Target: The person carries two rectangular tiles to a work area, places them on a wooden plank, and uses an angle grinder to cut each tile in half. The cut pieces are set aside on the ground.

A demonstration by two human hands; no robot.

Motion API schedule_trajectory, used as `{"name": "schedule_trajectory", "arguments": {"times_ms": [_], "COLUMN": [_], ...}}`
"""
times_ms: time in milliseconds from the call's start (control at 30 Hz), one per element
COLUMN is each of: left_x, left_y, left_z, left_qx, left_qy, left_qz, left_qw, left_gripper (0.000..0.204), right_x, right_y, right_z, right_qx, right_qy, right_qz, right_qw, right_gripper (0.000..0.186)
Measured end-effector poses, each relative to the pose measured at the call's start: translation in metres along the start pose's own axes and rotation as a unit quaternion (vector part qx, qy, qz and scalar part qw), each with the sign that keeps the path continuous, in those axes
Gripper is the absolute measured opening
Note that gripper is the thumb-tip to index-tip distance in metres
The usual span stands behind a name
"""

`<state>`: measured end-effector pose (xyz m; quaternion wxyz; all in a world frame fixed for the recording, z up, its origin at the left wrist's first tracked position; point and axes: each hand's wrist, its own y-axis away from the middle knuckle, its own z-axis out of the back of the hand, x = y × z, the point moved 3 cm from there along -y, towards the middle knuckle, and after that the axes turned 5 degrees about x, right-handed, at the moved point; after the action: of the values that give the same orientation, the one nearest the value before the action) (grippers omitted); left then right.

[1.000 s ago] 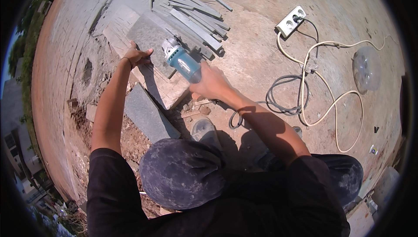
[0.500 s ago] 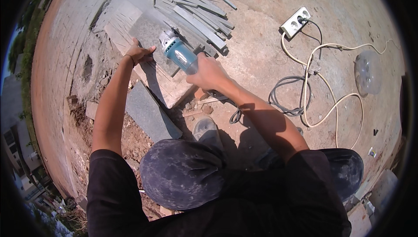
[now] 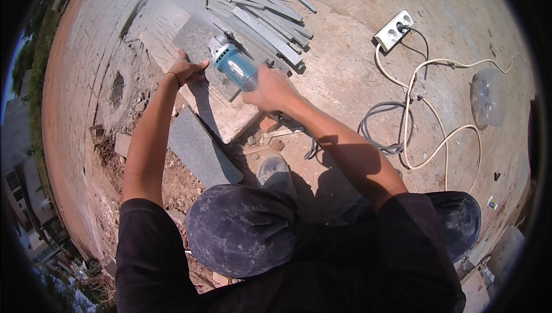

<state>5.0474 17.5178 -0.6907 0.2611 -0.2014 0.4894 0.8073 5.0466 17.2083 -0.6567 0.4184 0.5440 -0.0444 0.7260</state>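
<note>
Right hand (image 3: 270, 90): we hold the blue grinder (image 3: 234, 67) over the grey slab (image 3: 195, 35).
Left hand (image 3: 187, 72): we spread thumb and forefinger wide at its left edge.
Slab: on the pale block (image 3: 223, 120), beside grey strips (image 3: 267, 35).

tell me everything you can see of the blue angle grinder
The angle grinder has a teal-blue, plastic-looking body with dark vents beside a silvery, metal-looking head. It slants over the grey slab, head toward the picture's upper left. The right hand wraps its rear end, hiding that part. Its disc cannot be made out clearly.
</note>
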Motion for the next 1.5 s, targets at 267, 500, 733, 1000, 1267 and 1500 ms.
{"name": "schedule_trajectory", "arguments": {"times_ms": [267, 500, 733, 1000, 1267, 1500], "left_x": [0.000, -0.001, -0.001, -0.004, -0.006, -0.002], "left_y": [-0.002, 0.001, 0.002, 0.007, 0.007, 0.004], "left_z": [-0.001, 0.000, 0.000, -0.001, -0.002, 0.000], "left_qx": [-0.003, -0.001, 0.004, 0.002, 0.021, 0.006], "left_qy": [0.016, 0.013, 0.020, 0.006, 0.003, -0.010], "left_qz": [0.002, 0.006, 0.001, -0.008, 0.002, 0.001], "left_qw": [1.000, 1.000, 1.000, 1.000, 1.000, 1.000], "left_gripper": [0.125, 0.126, 0.128, 0.129, 0.131, 0.129], "right_x": [0.005, 0.010, 0.016, 0.019, 0.024, 0.028], "right_y": [-0.012, -0.022, -0.031, -0.043, -0.055, -0.068], "right_z": [-0.001, -0.001, -0.001, -0.003, -0.002, -0.005], "right_qx": [-0.001, -0.001, -0.007, 0.007, 0.005, 0.007], "right_qy": [0.005, 0.012, 0.017, 0.005, 0.013, 0.002], "right_qz": [-0.003, -0.005, -0.005, -0.029, -0.028, -0.021], "right_qw": [1.000, 1.000, 1.000, 1.000, 1.000, 1.000], "right_gripper": [0.068, 0.068, 0.069, 0.073, 0.072, 0.073]}}
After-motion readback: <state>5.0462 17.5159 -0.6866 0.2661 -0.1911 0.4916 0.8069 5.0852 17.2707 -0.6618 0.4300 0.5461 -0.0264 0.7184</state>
